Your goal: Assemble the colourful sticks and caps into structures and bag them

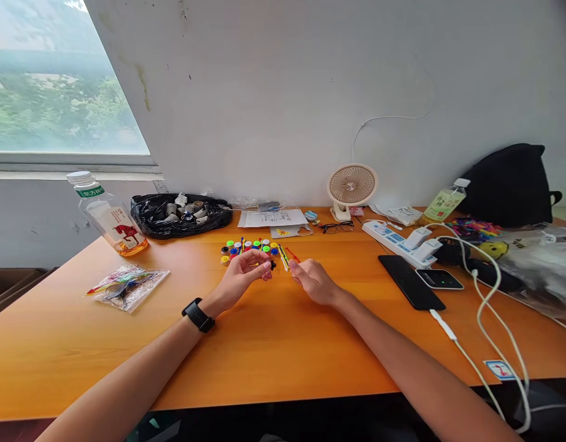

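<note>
the left hand [244, 270] pinches a small black piece [272, 265] at its fingertips, too small to identify. the right hand [313, 281] is loosely curled just beside it; whether it grips one of the thin coloured sticks [283, 255] is hard to tell. behind the hands lies a cluster of small coloured caps [246, 247], too crowded to count. two bottles, one fan [352, 187], two phones. the near table [274, 350] is bare wood up to its front edge.
</note>
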`<state>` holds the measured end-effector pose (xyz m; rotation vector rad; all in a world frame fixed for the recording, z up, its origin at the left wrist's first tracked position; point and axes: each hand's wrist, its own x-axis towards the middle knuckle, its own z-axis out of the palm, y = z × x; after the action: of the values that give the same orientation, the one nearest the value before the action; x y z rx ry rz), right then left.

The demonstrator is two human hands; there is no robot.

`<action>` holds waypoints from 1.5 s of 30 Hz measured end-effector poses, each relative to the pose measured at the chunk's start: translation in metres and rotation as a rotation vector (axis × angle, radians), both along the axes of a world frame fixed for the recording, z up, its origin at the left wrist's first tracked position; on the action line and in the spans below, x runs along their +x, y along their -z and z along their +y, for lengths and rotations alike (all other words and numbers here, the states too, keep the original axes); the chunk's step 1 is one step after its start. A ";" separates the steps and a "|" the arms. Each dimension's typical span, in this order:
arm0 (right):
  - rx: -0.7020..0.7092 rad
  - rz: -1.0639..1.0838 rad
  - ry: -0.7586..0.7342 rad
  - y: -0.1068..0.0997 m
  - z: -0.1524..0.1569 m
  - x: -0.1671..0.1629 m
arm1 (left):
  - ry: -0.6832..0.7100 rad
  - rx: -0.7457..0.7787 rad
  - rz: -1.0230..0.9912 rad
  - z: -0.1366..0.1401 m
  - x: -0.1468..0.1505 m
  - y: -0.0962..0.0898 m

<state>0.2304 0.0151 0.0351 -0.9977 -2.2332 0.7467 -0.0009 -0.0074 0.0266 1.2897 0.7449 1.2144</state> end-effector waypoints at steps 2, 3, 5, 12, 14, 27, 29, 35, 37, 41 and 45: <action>-0.025 0.045 -0.001 0.000 0.001 0.001 | -0.003 -0.004 -0.003 0.000 0.000 0.000; -0.028 0.068 -0.006 0.000 0.001 0.001 | -0.003 -0.007 -0.004 0.000 0.000 0.000; -0.020 0.090 -0.006 -0.002 0.001 0.000 | -0.002 -0.010 -0.004 0.001 0.000 0.001; 0.205 -0.035 0.213 0.006 0.017 0.004 | 0.001 -0.010 -0.005 0.001 0.000 0.004; 0.267 -0.061 0.223 0.012 0.024 0.007 | 0.004 -0.013 -0.012 0.001 0.000 0.005; 0.318 -0.255 0.150 0.021 0.031 0.014 | -0.026 -0.082 -0.073 -0.001 0.002 0.000; 0.298 -0.280 0.193 0.021 0.033 0.016 | -0.033 -0.107 -0.082 0.000 0.002 0.000; 0.306 -0.358 0.335 0.023 0.036 0.019 | -0.023 -0.180 -0.143 0.000 0.002 0.001; 0.329 -0.383 0.361 0.022 0.036 0.020 | -0.019 -0.195 -0.139 -0.001 0.003 0.000; 0.416 -0.386 0.343 0.020 0.033 0.018 | -0.020 -0.204 -0.115 -0.002 0.004 0.000; 0.453 -0.387 0.322 0.021 0.032 0.015 | -0.024 -0.179 -0.096 -0.001 0.004 0.003</action>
<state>0.2455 0.0470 0.0140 -1.2964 -2.3166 -0.1051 0.0031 -0.0082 0.0231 1.0717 0.7828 1.1920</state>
